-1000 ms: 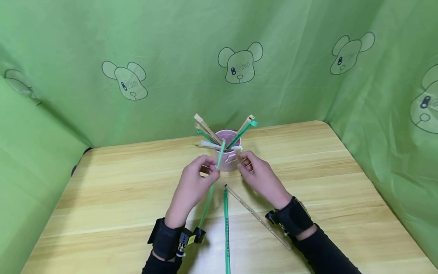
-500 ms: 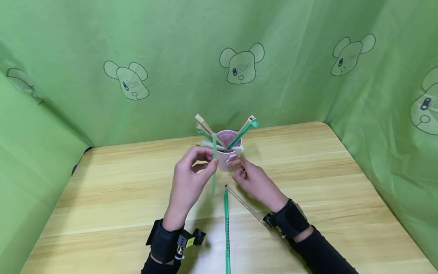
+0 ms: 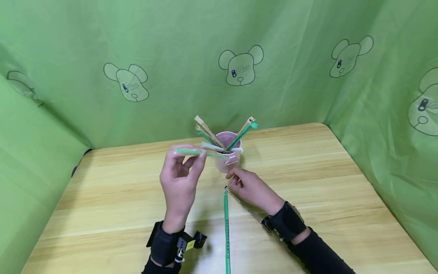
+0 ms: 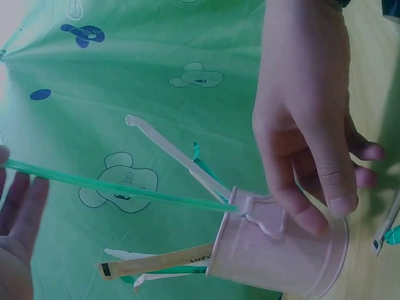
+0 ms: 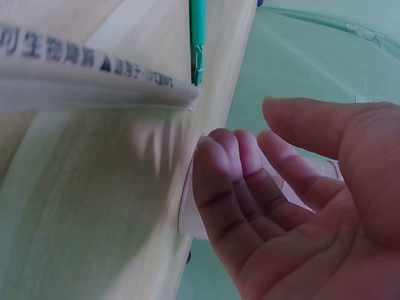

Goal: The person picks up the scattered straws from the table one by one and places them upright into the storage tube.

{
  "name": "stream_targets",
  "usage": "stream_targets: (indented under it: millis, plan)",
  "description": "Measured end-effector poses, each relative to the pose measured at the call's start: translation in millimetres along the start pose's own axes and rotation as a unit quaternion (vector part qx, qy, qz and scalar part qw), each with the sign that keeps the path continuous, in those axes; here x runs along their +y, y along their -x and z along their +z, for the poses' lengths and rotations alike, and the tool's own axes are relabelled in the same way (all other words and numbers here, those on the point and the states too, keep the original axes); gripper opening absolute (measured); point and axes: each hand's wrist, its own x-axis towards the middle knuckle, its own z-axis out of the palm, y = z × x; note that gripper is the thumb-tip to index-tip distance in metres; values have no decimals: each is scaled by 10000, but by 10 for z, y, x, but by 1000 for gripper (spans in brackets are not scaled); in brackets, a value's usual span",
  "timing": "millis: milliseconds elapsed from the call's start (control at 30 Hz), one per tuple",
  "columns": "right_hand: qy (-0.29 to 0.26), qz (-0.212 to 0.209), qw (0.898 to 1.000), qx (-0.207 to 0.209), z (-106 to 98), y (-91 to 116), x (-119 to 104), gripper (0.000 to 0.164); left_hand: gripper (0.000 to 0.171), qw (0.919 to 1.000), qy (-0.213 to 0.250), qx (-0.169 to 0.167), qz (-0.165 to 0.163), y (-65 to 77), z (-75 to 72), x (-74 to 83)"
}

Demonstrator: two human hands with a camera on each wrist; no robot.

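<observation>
Between thumb and fingers my left hand [image 3: 179,180] pinches a thin green drinking straw [image 3: 187,152]. In the head view the straw lies nearly level, its right end overlapping the front of a small pink bucket [image 3: 221,166]. The left wrist view shows the straw [image 4: 125,189] slanting to the bucket's rim. My right hand [image 3: 254,190], fingers loosely bent and holding nothing, is low in front of the bucket. Under it runs a paper-wrapped straw [image 3: 248,208], partly hidden by the hand and wrist; its printed wrapper [image 5: 94,75] shows in the right wrist view.
Several wrapped straws, brown [image 3: 209,131], green [image 3: 241,136] and white, stick out of the bucket. A green wrapped straw [image 3: 227,232] lies lengthwise on the wooden table [image 3: 119,201]. Green cloth [image 3: 178,95] with bear-head outlines hangs behind and at the sides.
My left hand has moved left and turned the green straw from upright to nearly level. My right hand has come down from beside the bucket toward the straws on the table.
</observation>
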Motion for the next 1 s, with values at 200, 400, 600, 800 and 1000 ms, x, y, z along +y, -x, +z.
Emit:
stream_targets:
  millis: [200,400,600,800,1000]
  plan:
    - [-79,-34,9999,-83,17,7,15,21,24,9987,118,297,408,-11,24,-4]
    - [-88,-31,9999,-138,22,17,5,20,25,9946,80,827,629,2,37,-69]
    - [-7,-120,9999,-75,19,12,-15,18,26,9908,28,1205,611,10,8,-132]
    - [130,-253,9996,-66,28,26,-8,13,28,9908,-82,1280,427,61,9,-190]
    - [185,-322,9993,-51,31,30,-15,11,28,9853,-39,1475,855,55,41,-178]
